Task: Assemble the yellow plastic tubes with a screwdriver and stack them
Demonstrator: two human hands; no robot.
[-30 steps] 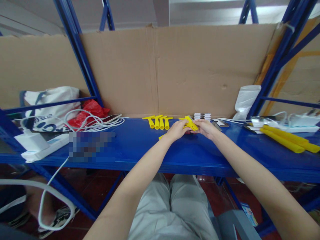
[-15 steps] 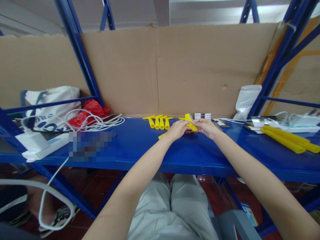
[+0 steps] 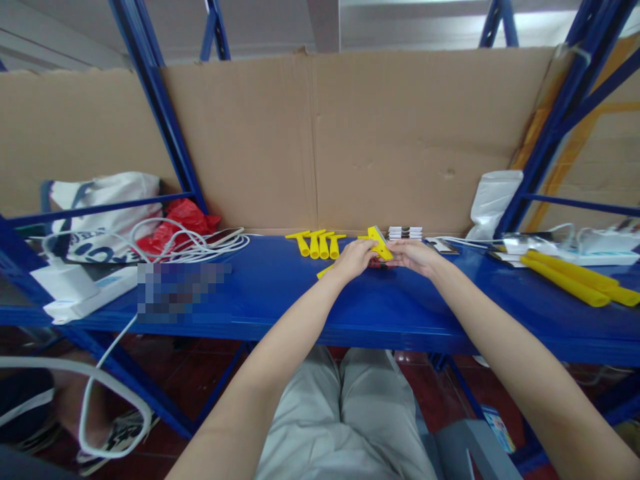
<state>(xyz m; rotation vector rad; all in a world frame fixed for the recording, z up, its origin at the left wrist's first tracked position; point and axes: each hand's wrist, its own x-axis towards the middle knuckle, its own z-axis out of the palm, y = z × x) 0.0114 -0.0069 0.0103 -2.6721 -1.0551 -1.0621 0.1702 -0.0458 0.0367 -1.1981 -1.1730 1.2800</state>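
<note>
Over the blue shelf top (image 3: 280, 293), a yellow scraper (image 3: 381, 245) with a pale strip along its upper edge is tilted between my hands. My left hand (image 3: 356, 259) is closed around its left side. My right hand (image 3: 413, 256) has its thumb and fingertips pinched at the scraper's right end. Beneath the hands a small red and black thing (image 3: 383, 265) is mostly hidden. Several yellow T-shaped pieces (image 3: 319, 245) lie in a row to the left of my hands. Part of another yellow piece (image 3: 324, 272) sticks out beside my left wrist.
Small white stacked packs (image 3: 405, 233) stand behind my right hand. Long yellow tubes (image 3: 570, 279) lie at the right, near a white power strip (image 3: 600, 257). White cables (image 3: 210, 245), a red bag (image 3: 183, 223) and a charger (image 3: 65, 280) are at the left. Cardboard (image 3: 400, 133) walls the back.
The scraper has turned slightly, showing more of its yellow face. My right hand's fingers have shifted a little lower along its right end. My left hand stays nearly in place.
</note>
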